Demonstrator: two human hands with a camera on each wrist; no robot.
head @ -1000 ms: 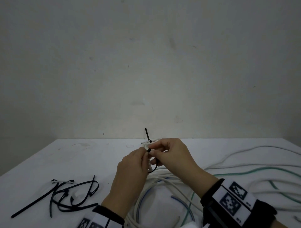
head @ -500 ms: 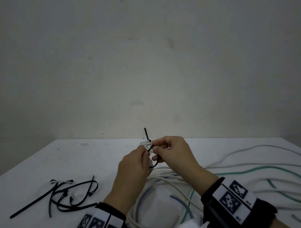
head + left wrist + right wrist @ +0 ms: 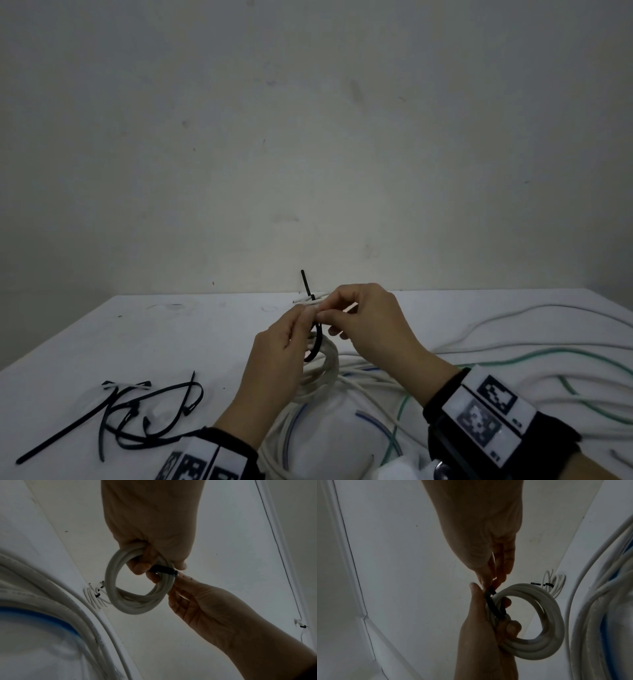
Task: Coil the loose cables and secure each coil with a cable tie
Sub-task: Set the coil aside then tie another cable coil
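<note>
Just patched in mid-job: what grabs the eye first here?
Both hands meet above the table's middle: the left hand grips a small white cable coil while the right hand pinches the black cable tie looped round it. Spare black cable ties lie at the left; loose white and green cables sprawl right.

Above a white table (image 3: 171,329), the left hand (image 3: 274,356) grips a white cable coil (image 3: 325,363) while the right hand (image 3: 370,325) pinches the black cable tie (image 3: 317,346) looped round it, spare black ties (image 3: 137,414) lying at eight o'clock and loose cables (image 3: 513,359) at three o'clock.
</note>
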